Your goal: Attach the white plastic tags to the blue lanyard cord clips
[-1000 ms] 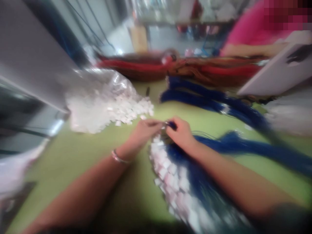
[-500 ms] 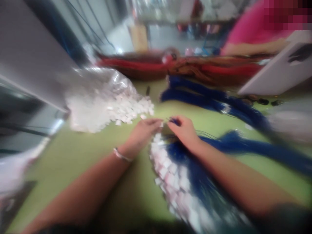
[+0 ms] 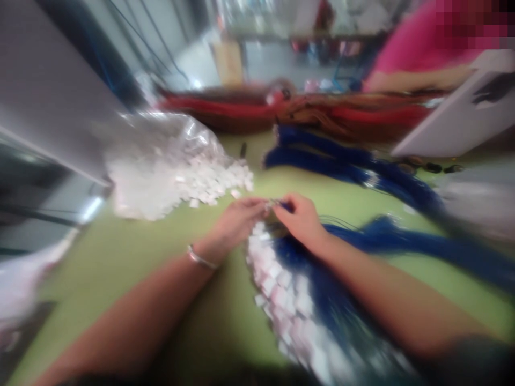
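Note:
My left hand, with a light band at the wrist, is pinched closed on a small white connector. Its fingertips meet those of my right hand, which is closed round blue wire ends; blur hides exactly how wire and connector touch. Beneath and in front of the hands lies a bundle of blue wires with many white connectors at the ends. To the left, a heap of loose white connectors spills from a clear plastic bag.
More blue wire bundles lie at the back right on the green table. Red and brown wires run along its far edge. A grey panel stands at left, a white board at right. A person in a pink top is beyond.
The fingertips of both hands have come together, closing the small gap between the blue wire ends and the white connector. The bundles and the heap look the same.

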Motion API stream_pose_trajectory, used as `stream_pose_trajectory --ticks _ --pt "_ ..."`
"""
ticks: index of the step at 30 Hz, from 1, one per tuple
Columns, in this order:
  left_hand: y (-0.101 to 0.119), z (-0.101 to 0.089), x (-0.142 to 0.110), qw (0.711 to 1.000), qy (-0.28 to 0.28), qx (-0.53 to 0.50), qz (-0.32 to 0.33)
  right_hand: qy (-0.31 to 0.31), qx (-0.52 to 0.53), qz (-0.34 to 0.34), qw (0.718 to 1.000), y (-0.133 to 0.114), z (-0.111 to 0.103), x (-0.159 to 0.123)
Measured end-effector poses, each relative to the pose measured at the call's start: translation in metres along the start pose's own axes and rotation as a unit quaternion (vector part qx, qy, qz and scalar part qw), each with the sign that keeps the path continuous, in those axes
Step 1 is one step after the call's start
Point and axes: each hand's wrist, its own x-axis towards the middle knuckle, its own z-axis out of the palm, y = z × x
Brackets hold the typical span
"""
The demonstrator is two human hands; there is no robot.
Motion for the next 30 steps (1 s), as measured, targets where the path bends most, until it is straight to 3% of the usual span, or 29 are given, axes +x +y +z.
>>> stream_pose_trajectory --ticks 8,15,22,25,28,29,30 --pt "-0.010 -0.003 0.002 0.988 0.057 0.110 0.087 0.006 -0.040 -0.012 0.999 0.004 0.003 -0.001" --pt "-0.014 -0.005 0.005 0.984 0.067 0.139 0.090 -0.051 0.067 0.096 0.992 -0.002 -0.003 0.002" --pt "-0.015 -0.005 0.004 0.968 0.069 0.222 0.096 -0.060 0.031 0.046 0.997 0.002 0.000 0.002" --pt "-0.010 0.001 -0.003 0.937 0.000 0.330 0.116 -0.029 0.056 0.066 0.996 0.004 -0.003 0.006" --pt "0.001 0.009 -0.011 0.863 -0.166 0.461 0.126 -0.011 0.097 0.115 0.989 0.005 -0.006 0.009" --pt "0.005 0.010 -0.012 0.841 -0.191 0.490 0.128 -0.009 0.108 0.127 0.986 0.005 -0.006 0.009" --pt "0.009 0.009 -0.012 0.828 -0.176 0.516 0.135 -0.008 0.116 0.132 0.984 0.005 -0.007 0.010"
